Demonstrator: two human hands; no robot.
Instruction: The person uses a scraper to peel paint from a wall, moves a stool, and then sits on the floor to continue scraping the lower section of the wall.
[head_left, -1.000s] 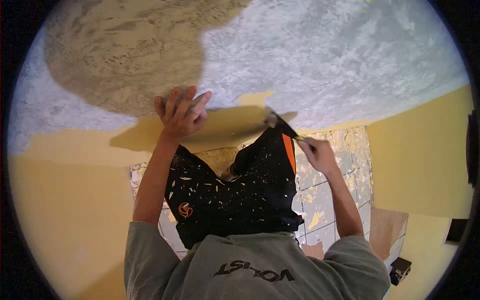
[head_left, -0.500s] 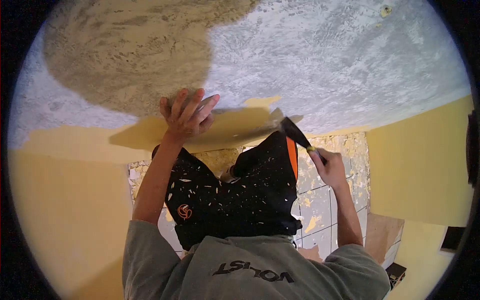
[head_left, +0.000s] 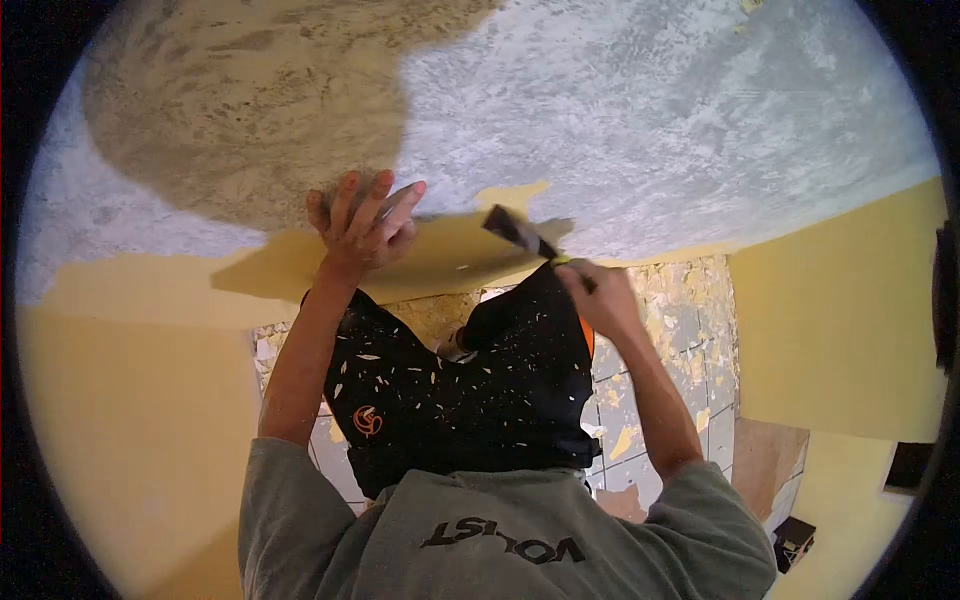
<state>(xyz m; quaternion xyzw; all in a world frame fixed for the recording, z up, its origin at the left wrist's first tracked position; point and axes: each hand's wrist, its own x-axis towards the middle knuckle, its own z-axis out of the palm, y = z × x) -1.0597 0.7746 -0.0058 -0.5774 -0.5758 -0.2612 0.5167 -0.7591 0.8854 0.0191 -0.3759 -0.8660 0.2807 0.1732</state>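
My left hand (head_left: 365,228) rests with spread fingers against the wall (head_left: 560,110), near the border between its bare grey-white surface and a yellow layer (head_left: 440,245). Nothing is in it. To the right, my right hand (head_left: 605,295) is closed round the handle of a scraper (head_left: 522,234), whose dark, wide blade points up and left. The blade is over the wall beside a small yellow patch (head_left: 515,197). Whether it touches the wall I cannot tell.
Yellow flakes litter the tiled floor (head_left: 650,400) and my black shorts (head_left: 460,400). Yellow walls stand at the left (head_left: 140,400) and right (head_left: 840,330). A dark box (head_left: 793,545) lies at the lower right, near a brown sheet (head_left: 768,465).
My right hand and the scraper have moved left and slightly up, towards my left hand. My left hand keeps its spread pose, slightly further left in view.
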